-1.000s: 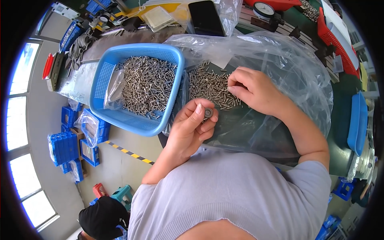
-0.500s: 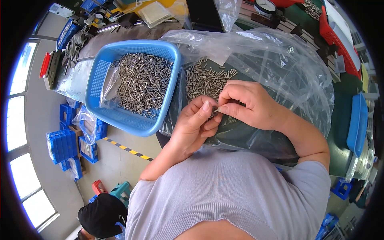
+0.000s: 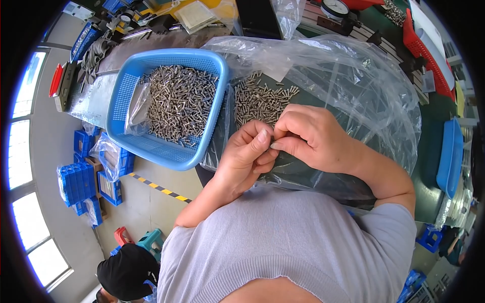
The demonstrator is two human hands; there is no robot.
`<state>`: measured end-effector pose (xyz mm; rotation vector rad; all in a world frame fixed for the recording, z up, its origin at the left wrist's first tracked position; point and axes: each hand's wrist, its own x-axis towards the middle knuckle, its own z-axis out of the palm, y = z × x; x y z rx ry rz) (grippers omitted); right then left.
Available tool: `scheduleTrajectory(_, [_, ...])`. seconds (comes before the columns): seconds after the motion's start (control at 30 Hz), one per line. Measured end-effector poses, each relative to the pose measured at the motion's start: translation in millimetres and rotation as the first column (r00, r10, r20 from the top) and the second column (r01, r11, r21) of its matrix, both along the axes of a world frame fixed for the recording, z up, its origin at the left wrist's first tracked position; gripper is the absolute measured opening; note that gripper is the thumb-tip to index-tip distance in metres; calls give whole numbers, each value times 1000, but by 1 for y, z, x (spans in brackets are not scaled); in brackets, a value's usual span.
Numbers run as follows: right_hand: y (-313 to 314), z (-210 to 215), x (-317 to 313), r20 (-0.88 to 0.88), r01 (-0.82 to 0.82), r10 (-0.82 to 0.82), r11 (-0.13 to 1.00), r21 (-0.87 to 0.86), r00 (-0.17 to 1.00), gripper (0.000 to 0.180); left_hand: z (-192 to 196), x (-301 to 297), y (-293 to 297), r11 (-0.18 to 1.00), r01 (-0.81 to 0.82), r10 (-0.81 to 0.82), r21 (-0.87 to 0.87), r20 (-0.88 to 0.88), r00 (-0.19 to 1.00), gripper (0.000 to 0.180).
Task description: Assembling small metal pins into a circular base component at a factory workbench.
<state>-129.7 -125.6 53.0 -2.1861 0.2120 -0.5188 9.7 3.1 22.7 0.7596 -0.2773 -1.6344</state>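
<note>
My left hand [image 3: 247,152] is closed, its thumb and fingers curled together at the near edge of the pile of small metal pins [image 3: 260,101]. Against its fingertips presses my right hand [image 3: 316,139], also closed, thumb and forefinger pinched. Whatever lies between the two sets of fingertips is too small and too covered to make out. To the left stands a blue plastic basket [image 3: 115,103], holding many more of the small metal pins [image 3: 181,103] and a clear plastic bag [image 3: 139,110].
Clear plastic sheeting [image 3: 348,76] covers much of the dark green tabletop [image 3: 429,166]. A dial gauge [image 3: 334,7] stands at the far right, near a red basket [image 3: 427,55]. A blue tray [image 3: 449,159] lies on the right. At lower left, a person in a black cap [image 3: 126,272] is near.
My right fingertips have closed in against the left ones, covering the small dark thing that showed between them. The view has shifted slightly; the basket and pile stay put.
</note>
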Motion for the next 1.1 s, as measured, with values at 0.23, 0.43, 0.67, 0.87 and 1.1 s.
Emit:
scheduleTrajectory(0.23, [-4, -12, 8, 127, -60, 47, 993, 103, 991, 18, -2, 5, -1, 998, 61, -61, 2, -35, 998, 26])
scheduleTrajectory(0.43, [-7, -10, 5, 171, -35, 27, 998, 45, 985, 18, 7, 1, -1, 996, 50, -42, 72, -111, 993, 28])
scheduleTrajectory(0.67, [-15, -3, -2, 118, -91, 81, 992, 86, 990, 15, -1, -1, 2, 1000, -19, 20, 9, -140, 990, 24])
scheduleTrajectory(0.87, [-42, 16, -14, -188, 71, -102, 984, -163, 977, 11, -7, 1, 3, 997, -59, 54, -45, -90, 994, 26])
scheduleTrajectory(1.1, [-51, 17, -25, -445, -69, -61, 960, -270, 893, 14, -12, 4, 5, 996, -15, 3, -85, -139, 990, 20])
